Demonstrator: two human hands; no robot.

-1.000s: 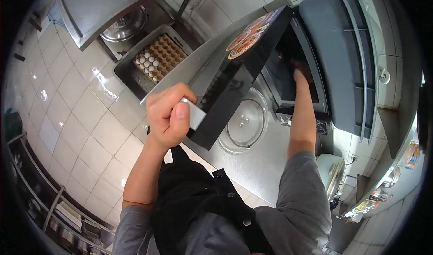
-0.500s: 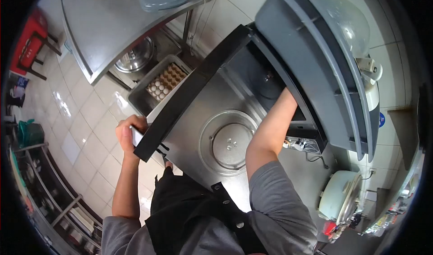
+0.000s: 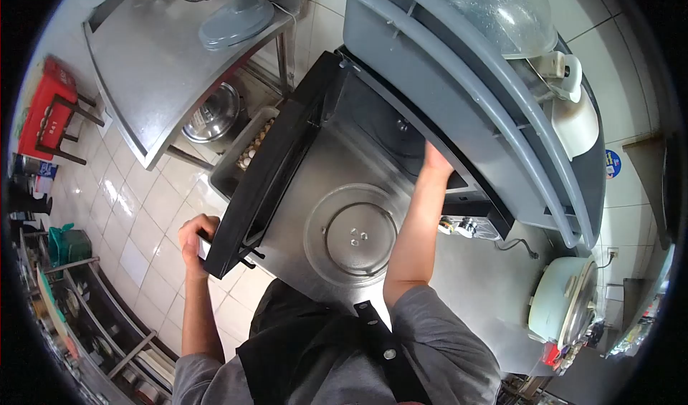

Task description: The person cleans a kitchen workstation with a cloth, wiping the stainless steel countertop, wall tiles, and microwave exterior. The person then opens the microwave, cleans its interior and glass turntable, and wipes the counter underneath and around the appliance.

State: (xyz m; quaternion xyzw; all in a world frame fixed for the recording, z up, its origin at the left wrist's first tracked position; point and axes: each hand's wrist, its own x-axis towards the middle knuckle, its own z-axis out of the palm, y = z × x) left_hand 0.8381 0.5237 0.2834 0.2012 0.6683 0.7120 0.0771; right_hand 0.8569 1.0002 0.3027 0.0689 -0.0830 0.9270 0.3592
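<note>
My left hand (image 3: 197,234) is closed around the pale handle (image 3: 205,249) at the free edge of a black microwave door (image 3: 276,165), which stands open. My right hand (image 3: 436,161) reaches into the dark cavity of the microwave (image 3: 383,129); its back and wrist show, but its fingers are hidden by the upper frame. Between my arms, a round glass turntable plate (image 3: 337,226) lies on the steel counter (image 3: 476,283), with a roller ring visible at its middle. Control knobs (image 3: 459,226) sit at the microwave's right front.
Grey plastic bins (image 3: 459,97) and a clear bowl (image 3: 502,11) are stacked atop the microwave. A pale green cooker (image 3: 559,297) stands at right. A fan base (image 3: 236,25) rests on the left steel table (image 3: 154,61); beneath are a lidded pot (image 3: 215,115) and eggs (image 3: 251,151) in a bin.
My right hand has drawn back slightly, so its wrist and back now show. The view has shifted, and the open door covers more of the eggs. My left hand keeps hold of the handle.
</note>
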